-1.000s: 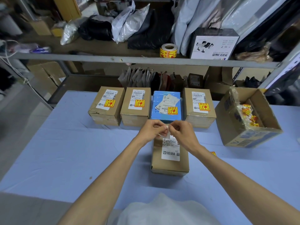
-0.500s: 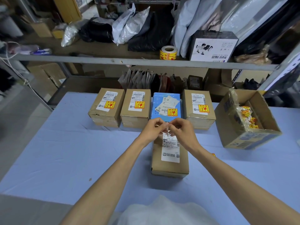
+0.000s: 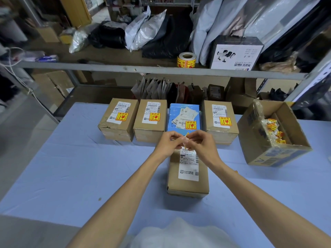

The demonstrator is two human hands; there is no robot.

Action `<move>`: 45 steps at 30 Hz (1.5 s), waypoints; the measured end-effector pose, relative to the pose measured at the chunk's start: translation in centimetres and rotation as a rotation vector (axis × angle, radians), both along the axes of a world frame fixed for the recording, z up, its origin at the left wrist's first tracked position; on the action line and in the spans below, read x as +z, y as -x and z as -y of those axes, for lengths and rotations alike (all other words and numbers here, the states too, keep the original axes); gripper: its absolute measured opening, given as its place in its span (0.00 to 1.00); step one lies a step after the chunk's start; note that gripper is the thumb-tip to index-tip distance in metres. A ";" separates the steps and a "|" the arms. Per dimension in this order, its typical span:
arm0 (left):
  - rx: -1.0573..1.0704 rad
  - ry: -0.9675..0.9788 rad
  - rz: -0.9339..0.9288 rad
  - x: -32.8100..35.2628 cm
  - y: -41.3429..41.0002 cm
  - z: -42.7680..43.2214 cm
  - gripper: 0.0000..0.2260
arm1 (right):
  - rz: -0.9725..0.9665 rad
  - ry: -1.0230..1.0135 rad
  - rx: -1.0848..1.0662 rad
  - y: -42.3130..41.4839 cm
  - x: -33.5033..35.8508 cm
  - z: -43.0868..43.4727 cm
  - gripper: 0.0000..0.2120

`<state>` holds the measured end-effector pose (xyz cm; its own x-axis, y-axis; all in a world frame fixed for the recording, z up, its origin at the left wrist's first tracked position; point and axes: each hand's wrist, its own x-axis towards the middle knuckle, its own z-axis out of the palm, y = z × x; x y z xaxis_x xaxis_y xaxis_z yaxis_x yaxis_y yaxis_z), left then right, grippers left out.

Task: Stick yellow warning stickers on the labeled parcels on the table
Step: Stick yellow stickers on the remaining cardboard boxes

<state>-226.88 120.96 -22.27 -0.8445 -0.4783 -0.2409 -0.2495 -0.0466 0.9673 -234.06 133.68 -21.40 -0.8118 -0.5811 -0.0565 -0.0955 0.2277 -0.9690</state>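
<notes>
Fingertips [image 3: 182, 139] of my L hand [image 3: 167, 145] & R hand [image 3: 203, 146] curl in, pinching a yellow sticker [image 3: 187, 135] just above the unstickered parcel [image 3: 188, 185]. Thin, floppy, tacky stuff, so prob best held by its edges only, then laid by the white label [image 3: 189, 163].
</notes>
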 end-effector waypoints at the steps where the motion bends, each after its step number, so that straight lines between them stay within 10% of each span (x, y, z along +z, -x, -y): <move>1: -0.003 -0.007 0.007 0.1 0.0 0.0 0.03 | -0.003 -0.001 0.001 0.1 0.0 0.0 0.04; 11: 0.435 -0.109 0.093 0.0 0.0 2.2 0.07 | -0.024 -0.033 -0.172 1.0 0.1 -0.9 0.15; 33: 0.169 -0.178 0.006 0.8 -1.5 1.7 0.18 | 0.083 -0.011 -0.224 0.8 0.0 -0.5 0.11; 45: 0.075 0.086 0.013 0.5 -1.9 1.0 0.13 | 0.108 -0.026 -0.207 0.5 0.2 -0.2 0.12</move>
